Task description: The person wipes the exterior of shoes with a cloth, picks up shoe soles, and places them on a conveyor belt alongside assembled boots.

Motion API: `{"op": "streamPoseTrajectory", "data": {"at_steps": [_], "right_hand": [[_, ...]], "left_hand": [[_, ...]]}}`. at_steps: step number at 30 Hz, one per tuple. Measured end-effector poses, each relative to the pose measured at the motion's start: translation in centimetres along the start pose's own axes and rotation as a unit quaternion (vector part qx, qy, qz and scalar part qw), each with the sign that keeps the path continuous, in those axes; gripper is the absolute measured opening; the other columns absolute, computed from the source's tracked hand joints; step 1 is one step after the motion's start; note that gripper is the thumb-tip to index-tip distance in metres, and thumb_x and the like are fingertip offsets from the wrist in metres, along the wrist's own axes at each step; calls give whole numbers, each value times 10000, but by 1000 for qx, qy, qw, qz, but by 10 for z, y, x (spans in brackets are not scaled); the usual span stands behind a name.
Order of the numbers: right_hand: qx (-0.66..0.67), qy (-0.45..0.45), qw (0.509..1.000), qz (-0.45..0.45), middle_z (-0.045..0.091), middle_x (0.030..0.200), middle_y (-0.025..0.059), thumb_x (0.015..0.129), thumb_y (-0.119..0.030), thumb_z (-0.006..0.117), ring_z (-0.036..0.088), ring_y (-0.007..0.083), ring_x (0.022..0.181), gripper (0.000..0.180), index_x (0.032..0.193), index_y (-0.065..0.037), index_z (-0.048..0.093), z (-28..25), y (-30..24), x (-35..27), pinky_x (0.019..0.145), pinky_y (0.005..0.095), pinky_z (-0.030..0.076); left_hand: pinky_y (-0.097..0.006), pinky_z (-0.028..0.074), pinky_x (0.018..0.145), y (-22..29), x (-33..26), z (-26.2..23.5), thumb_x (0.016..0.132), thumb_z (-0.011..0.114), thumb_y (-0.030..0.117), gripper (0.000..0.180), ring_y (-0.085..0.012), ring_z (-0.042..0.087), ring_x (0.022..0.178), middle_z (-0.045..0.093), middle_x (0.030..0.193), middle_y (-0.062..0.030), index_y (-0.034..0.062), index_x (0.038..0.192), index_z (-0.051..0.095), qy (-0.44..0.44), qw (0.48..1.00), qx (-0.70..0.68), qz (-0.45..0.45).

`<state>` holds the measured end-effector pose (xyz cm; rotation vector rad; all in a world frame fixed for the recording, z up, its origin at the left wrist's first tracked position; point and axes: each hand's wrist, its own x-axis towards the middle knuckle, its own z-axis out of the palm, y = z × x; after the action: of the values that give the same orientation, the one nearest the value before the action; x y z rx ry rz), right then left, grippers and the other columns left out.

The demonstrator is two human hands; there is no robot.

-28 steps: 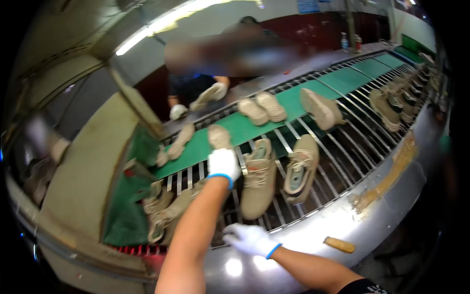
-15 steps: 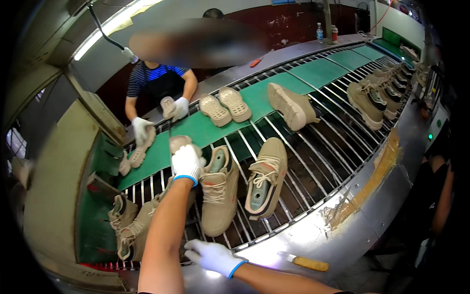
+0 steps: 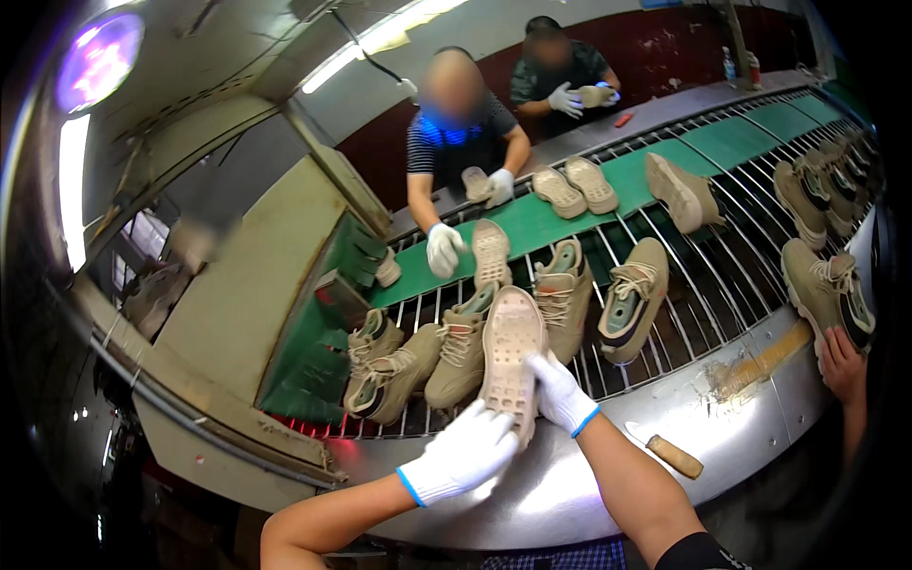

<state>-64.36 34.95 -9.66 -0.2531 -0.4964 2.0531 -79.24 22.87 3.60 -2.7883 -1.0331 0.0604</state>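
Between my two white-gloved hands is a beige shoe sole (image 3: 514, 332), held nearly upright over the metal edge of the conveyor, its pitted side with square holes turned toward me. My left hand (image 3: 469, 450) is closed on the sole's lower left edge. On the right edge, my right hand (image 3: 562, 392) grips it, thumb on the pitted face. Just behind stands another beige sole (image 3: 491, 251), near a co-worker's gloved hand (image 3: 444, 250). Beige lace-up shoes flank the held sole: one shoe (image 3: 460, 356) at its left, another shoe (image 3: 564, 296) at its right.
A wooden-handled knife (image 3: 675, 457) lies on the metal ledge (image 3: 560, 494). One shoe (image 3: 635, 296) rests on the conveyor rods; a pair of soles (image 3: 577, 187) lies on the green belt (image 3: 532, 228). At the right, another person's hand (image 3: 842, 366) touches a shoe (image 3: 825, 290).
The view has swung left. My left hand has brought a sole from the belt toward me, and my right hand has come up to grip it too. The co-worker's hand has left the soles at the belt's left.
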Motion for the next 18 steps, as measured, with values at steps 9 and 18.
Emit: {"op": "streamPoseTrajectory", "data": {"at_steps": [9, 18], "right_hand": [[33, 147, 978, -145, 671, 1294, 143, 1028, -232, 617, 716, 305, 1085, 479, 1455, -29, 539, -35, -24, 11, 966, 459, 590], [-10, 235, 960, -154, 629, 1359, 126, 1030, -247, 639, 628, 250, 1232, 539, 1498, -14, 508, -17, -7, 3, 1081, 406, 505]], "left_hand": [[-474, 545, 803, -32, 13, -42, 860, 793, 238, 362, -401, 658, 908, 670, 1075, -180, 19, 1108, 647, 144, 979, -126, -71], [-494, 545, 940, -244, 79, 80, 984, 684, 311, 332, -424, 696, 1055, 722, 1121, -252, 18, 1139, 701, 202, 854, -152, -455]]}}
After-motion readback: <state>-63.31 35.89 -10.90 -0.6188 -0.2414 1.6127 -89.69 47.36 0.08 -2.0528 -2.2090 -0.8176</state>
